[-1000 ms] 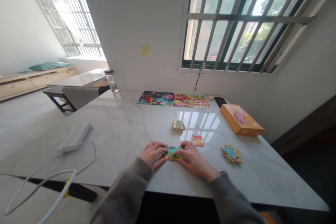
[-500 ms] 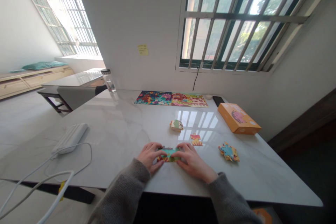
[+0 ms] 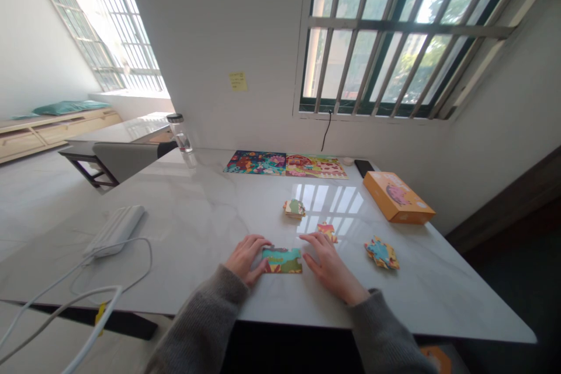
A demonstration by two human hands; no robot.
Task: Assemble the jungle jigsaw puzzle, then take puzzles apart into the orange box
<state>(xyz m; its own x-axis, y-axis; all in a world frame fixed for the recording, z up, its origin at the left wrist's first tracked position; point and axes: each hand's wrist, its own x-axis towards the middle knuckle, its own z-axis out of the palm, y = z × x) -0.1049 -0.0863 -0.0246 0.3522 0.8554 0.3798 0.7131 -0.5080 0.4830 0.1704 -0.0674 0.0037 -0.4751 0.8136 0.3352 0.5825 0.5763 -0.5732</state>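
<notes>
left hand (image 3: 245, 258) with thumb and fingers parted at the left end of a flat teal-and-green puzzle strip (image 3: 284, 260) on the table (image 3: 429, 292), right hand (image 3: 328, 266) loosely spread just right of it, blue-yellow puzzle pile (image 3: 382, 253) farther right, red-yellow piece (image 3: 326, 228) partly hidden behind right fingers, small stack (image 3: 294, 208), orange box (image 3: 397, 198)

The left sleeve (image 3: 201, 318), bottom left of centre in the frame, and the right sleeve (image 3: 383, 327), bottom right of centre, are matching grey-brown, long and knit-looking (faintly ribbed), leaving the left hand (image 3: 246, 258) and right hand (image 3: 329, 270) bare.
</notes>
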